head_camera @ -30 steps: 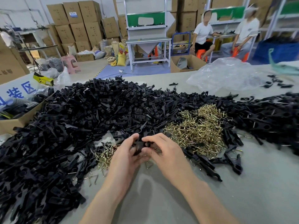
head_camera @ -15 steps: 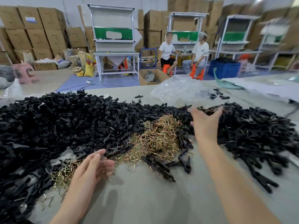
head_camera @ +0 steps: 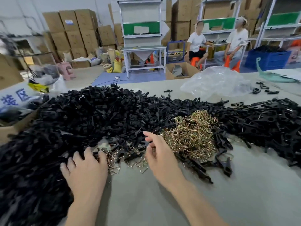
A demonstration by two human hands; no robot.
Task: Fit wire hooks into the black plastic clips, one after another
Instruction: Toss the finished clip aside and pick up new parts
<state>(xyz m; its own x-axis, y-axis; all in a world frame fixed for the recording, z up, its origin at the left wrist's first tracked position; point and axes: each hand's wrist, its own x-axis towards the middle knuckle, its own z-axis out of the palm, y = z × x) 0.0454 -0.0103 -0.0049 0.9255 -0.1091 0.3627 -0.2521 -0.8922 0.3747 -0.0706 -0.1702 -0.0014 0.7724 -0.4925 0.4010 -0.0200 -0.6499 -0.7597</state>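
Step now: I think this is the pick-up part, getting 1 clip and 1 hook for the next fit.
Left hand: fingers spread wide and lying flat on the edge of the clips. The thumb side touches the small bunch of hooks. It seems to hold nothing.
Right hand: up in the air, fingers loose and a bit bent, pointing finger out. It holds nothing I can see.
Black plastic clips: a huge heap from 9 o'clock to 12 o'clock on the table.
Big heap of wire hooks: gold and shiny, just beside the right hand, at 2 o'clock from it.
Other clip heap: at 3 o'clock. Bits of wire show in it, so I guess these are done.
Loose clips: a few lie at 4 o'clock from the right hand.
Do it well: let the left hand pinch just 1 clip from the near edge, not a handful. Let the right hand pull 1 hook from the heap's edge, where they are less tangled.
Next: turn the clip so its hole faces the hook, then push the hook in straight.
Watch out: hooks catch on each other, so shake off extras. The wire ends may poke fingers.
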